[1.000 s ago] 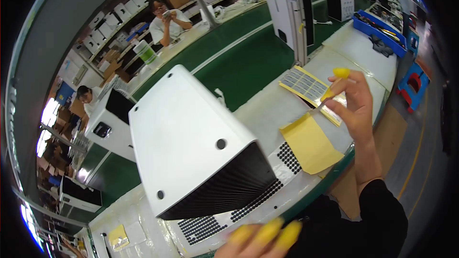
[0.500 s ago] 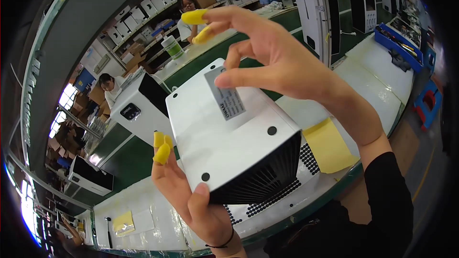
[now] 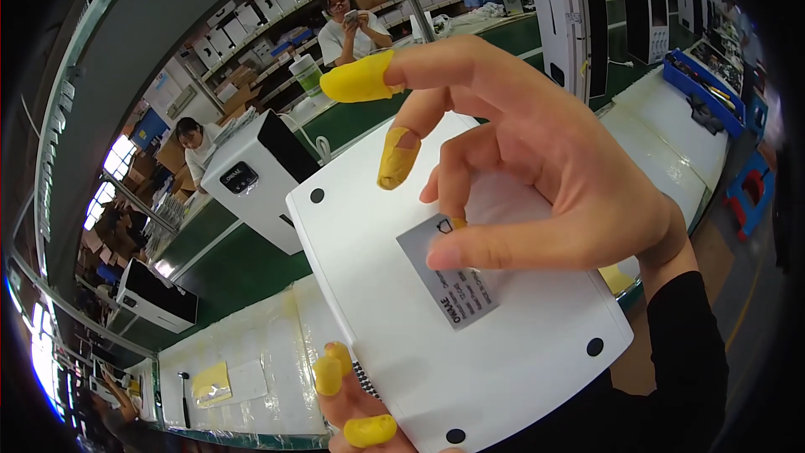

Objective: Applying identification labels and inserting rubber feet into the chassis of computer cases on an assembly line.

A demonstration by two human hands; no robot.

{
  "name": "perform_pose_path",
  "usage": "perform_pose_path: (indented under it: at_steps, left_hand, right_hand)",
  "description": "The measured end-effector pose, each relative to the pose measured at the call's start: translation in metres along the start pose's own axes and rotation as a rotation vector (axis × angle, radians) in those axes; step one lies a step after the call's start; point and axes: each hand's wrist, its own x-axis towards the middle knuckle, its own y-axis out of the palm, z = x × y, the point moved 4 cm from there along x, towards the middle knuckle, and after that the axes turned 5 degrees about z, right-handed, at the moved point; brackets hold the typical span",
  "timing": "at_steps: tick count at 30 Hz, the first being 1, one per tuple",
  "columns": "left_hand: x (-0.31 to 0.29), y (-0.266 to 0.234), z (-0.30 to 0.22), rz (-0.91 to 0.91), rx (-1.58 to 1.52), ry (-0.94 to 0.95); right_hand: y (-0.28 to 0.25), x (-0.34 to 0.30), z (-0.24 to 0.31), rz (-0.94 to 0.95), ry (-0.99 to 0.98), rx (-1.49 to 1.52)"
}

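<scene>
A silver rating label [image 3: 443,295] is being pinched by the right hand [image 3: 545,168]; a white appliance [image 3: 537,344] is being gripped by the left hand [image 3: 350,407].

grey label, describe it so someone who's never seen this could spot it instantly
Start with the big white box in the foreground. Over its broad face, by the right hand, find the label, a slanted rectangle that the thumb partly covers. Unlike the round black dots nearer the face's edges, it is grey, straight-edged and printed.
</scene>
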Motion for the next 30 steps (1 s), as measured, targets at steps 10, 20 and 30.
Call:
perform_pose_path:
  at_steps: [10, 20, 30]
  left_hand:
    - [0.041, 0.052, -0.05, -0.026, -2.148, -2.061]
    - [0.044, 0.031, -0.076, -0.209, -2.658, -2.305]
    - [-0.037, -0.013, 0.008, -0.217, -0.239, -0.494]
  right_hand:
    - [0.012, -0.008, 0.015, -0.051, 0.005, -0.079]
    - [0.015, -0.006, 0.018, -0.037, 0.016, -0.045]
    - [0.017, -0.006, 0.019, -0.025, -0.05, -0.101]
